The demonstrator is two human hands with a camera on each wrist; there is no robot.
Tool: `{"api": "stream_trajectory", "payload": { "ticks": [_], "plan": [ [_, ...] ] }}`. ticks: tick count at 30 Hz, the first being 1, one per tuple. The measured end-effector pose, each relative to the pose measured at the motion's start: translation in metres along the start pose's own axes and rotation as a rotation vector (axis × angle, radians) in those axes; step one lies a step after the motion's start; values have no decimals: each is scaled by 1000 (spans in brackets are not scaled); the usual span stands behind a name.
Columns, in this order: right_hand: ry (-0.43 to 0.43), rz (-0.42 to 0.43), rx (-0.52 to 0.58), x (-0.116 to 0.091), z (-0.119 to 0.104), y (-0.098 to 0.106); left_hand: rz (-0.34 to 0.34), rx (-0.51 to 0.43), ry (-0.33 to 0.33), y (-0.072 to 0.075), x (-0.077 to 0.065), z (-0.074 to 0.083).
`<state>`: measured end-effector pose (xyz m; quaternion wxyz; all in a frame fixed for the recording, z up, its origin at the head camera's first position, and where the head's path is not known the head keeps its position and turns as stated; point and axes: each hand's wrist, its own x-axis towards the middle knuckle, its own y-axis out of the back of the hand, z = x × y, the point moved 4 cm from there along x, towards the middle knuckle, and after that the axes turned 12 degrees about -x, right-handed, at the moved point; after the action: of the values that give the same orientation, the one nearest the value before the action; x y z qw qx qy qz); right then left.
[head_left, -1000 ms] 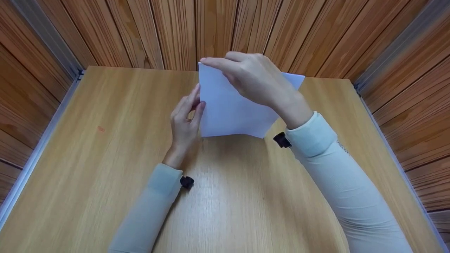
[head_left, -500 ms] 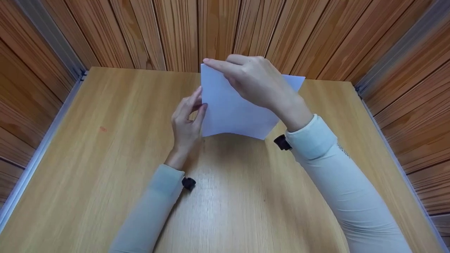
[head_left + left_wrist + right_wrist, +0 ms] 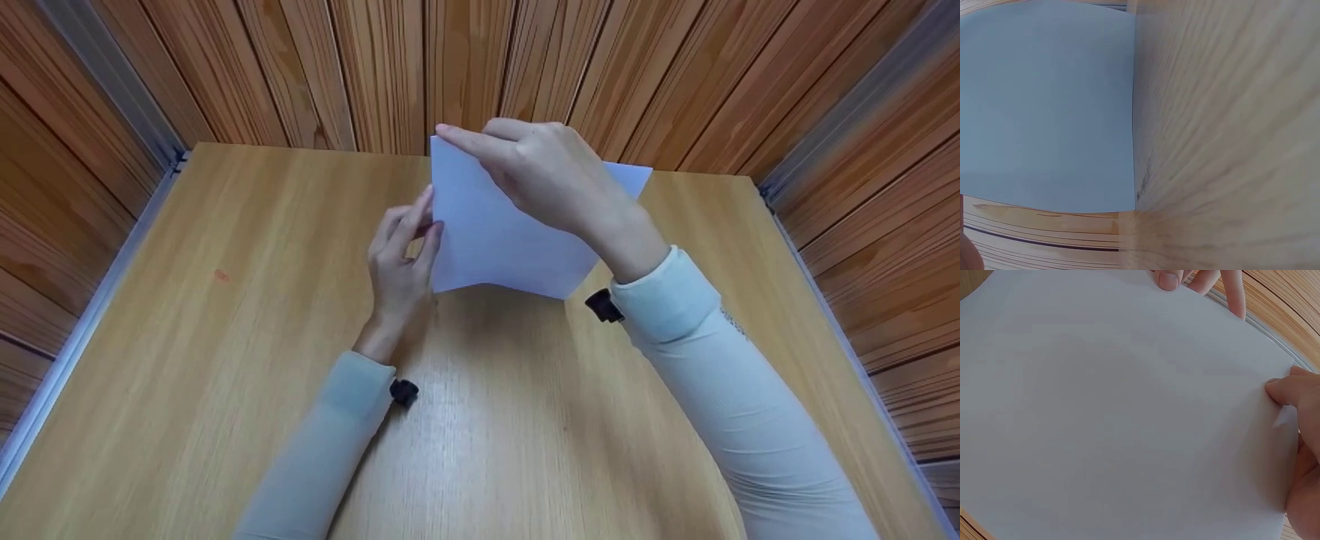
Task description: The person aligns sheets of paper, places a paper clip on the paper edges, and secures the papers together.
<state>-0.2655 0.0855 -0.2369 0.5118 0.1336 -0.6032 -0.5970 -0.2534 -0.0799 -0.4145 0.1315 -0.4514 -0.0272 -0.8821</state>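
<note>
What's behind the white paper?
Past the edges of the white paper, you can see the wooden table and plank wall behind it. Whatever is straight behind its middle is covered, so I can't tell.

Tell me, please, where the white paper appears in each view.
Head: the white paper is in the upper middle.
Left wrist: the white paper fills most of the left half.
Right wrist: the white paper fills most of the picture.
Shared landmark: the wood panelling, seen past the white paper's edges in every view.
</note>
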Motion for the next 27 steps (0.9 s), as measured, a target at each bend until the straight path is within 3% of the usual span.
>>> {"api": "stream_trajectory", "payload": {
  "ticks": [8, 27],
  "plan": [
    [5, 14, -12, -1, 1, 0, 10, -5, -27, 1, 1, 0],
    [-16, 27, -70, 0, 1, -2, 34, 28, -9, 1, 0, -1]
  ]
}}
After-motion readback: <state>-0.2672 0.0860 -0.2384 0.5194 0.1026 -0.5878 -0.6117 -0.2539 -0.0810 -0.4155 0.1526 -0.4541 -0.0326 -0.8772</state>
